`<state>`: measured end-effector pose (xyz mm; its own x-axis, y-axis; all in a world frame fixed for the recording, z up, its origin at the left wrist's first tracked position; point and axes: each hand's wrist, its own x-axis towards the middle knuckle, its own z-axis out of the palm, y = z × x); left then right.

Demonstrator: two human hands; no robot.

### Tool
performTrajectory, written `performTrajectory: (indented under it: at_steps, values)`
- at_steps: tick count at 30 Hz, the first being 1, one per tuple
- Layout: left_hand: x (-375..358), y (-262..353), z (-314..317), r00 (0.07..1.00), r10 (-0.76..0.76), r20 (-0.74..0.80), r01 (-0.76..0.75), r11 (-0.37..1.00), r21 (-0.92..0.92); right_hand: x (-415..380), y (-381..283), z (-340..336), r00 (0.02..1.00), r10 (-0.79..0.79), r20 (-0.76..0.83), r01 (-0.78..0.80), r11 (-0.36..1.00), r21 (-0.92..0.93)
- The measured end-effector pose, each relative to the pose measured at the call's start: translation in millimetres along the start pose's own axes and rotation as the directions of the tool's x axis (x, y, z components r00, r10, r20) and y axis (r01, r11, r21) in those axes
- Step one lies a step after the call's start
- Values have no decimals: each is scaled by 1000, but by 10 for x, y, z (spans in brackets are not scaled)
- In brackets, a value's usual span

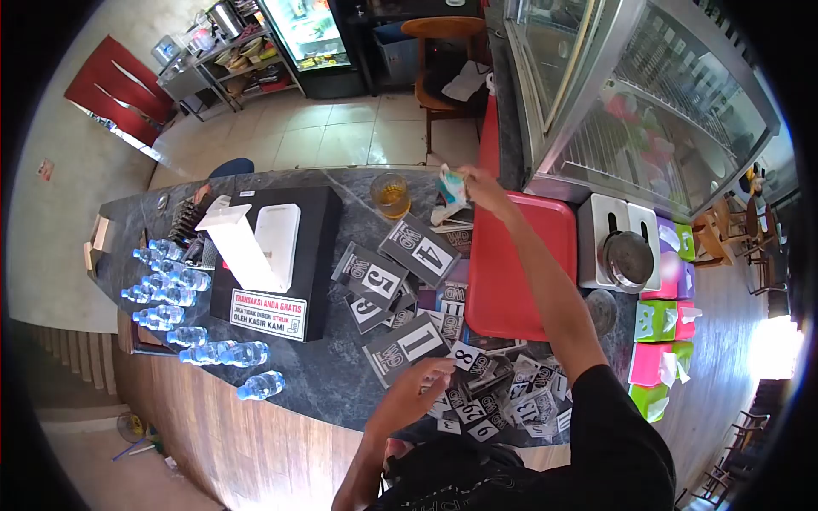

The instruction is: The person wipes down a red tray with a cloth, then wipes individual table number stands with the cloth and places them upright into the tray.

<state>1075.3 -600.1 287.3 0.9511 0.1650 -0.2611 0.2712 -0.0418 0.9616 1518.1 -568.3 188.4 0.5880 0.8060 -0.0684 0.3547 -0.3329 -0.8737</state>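
Observation:
My right hand (487, 189) reaches across the red tray (521, 264) to the far side of the counter. Its fingers are closed on a crumpled white and teal packet (452, 186), beside a glass of amber drink (390, 198). Loosely curled and holding nothing visible, my left hand (411, 393) hovers at the near side, fingertips right by a small number 8 card (465, 356). Larger grey number cards, including a 1 card (406, 347), a 5 card (373, 278) and a 4 card (426, 253), lie overlapping. Several small number tags (537, 409) form a pile at my front.
A black cash register box (319, 230) with a white stand sits left of the cards. Several water bottles (243, 354) line the counter's left edge. To the right are a pot (629, 258), coloured tissue boxes (654, 319) and a glass display case (648, 128).

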Motion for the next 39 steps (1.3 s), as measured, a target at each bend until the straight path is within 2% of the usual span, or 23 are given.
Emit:
performTrajectory:
  at_steps: [1, 3, 4, 5, 7, 8, 9, 11, 15, 17, 18, 20, 21, 23, 24, 25, 27, 28, 34, 36, 37, 38, 39]
  values:
    - [-65, -73, -26, 999, -25, -23, 25, 1000, -20, -69, 70, 141, 985, -124, -116, 86, 955, -284]
    - [-197, -147, -100, 998, -44, -49, 42, 998, -38, -14, 495, 325, 961, -277, -11, 254, 896, -365]
    - [-275, -169, -135, 993, -55, -102, 51, 998, -39, -150, 368, 363, 976, -217, 4, 192, 857, -479]
    - [-324, -184, -174, 986, -69, -153, 63, 997, -44, -244, 229, 412, 975, -222, 8, 198, 854, -481]
    - [-389, -234, -253, 978, -107, -176, 102, 994, -39, -387, 185, 526, 930, -338, 145, 344, 658, -669]
    - [-411, -249, -283, 971, -143, -194, 140, 990, -26, -433, 155, 560, 900, -422, 111, 371, 608, -702]
    - [-438, -258, -289, 965, -145, -220, 144, 989, -24, -464, 100, 548, 902, -418, 109, 367, 608, -704]
    - [-448, -142, -318, 968, -131, -216, 130, 991, -17, -508, -97, 465, 961, -262, 86, 258, 745, -615]
    - [-386, -124, -354, 971, -85, -223, 73, 995, -63, -653, -220, 372, 936, -350, 38, 310, 767, -562]
    - [-377, -127, -370, 967, -72, -245, 63, 997, -43, -784, -399, 348, 887, -437, -151, 379, 874, -305]
    - [-361, -128, -377, 962, -58, -267, 51, 998, -31, -829, -474, 385, 884, -443, -150, 385, 871, -305]
    - [-307, -223, -389, 962, -49, -269, 31, 997, -71, -986, -555, 532, 982, -42, -185, 46, 999, 16]
    - [-284, -244, -386, 963, -40, -266, 10, 994, -112, -1055, -532, 592, 981, -41, -188, 45, 999, 17]
    - [-216, -88, -371, 965, -21, -260, 4, 998, -66, -1168, -347, 750, 995, 70, -76, -98, 882, -461]
    - [-175, 6, -371, 966, 0, -258, -5, 1000, -19, -1190, -159, 853, 994, 31, -100, -82, 829, -553]
    - [-144, 79, -363, 967, 5, -255, -9, 1000, -14, -1195, -67, 867, 994, 29, -107, -84, 830, -552]
    - [-61, 192, -354, 957, 136, -256, -130, 991, 43, -1168, 31, 799, 999, 19, -40, -30, 949, -314]
    - [-23, 212, -359, 955, 140, -260, -133, 990, 43, -1153, 43, 755, 996, 77, 47, -73, 994, -83]
    - [192, 112, -377, 991, 33, -132, -40, 998, -53, -1309, -215, 533, 999, 32, -9, -30, 985, 168]
    - [364, -43, -417, 961, 138, -241, -167, 980, -105, -1298, -132, 559, 991, -94, -90, 110, 977, 184]
    - [493, -219, -462, 921, 249, -301, -278, 959, -59, -1355, -67, 570, 992, -91, -93, 107, 977, 184]
    - [563, -236, -494, 921, 249, -298, -279, 959, -60, -1474, -243, 535, 989, -65, -134, 101, 953, 286]
    - [653, -214, -529, 896, 186, -404, -227, 972, -55, -1574, -434, 473, 984, -38, -174, 103, 919, 380]
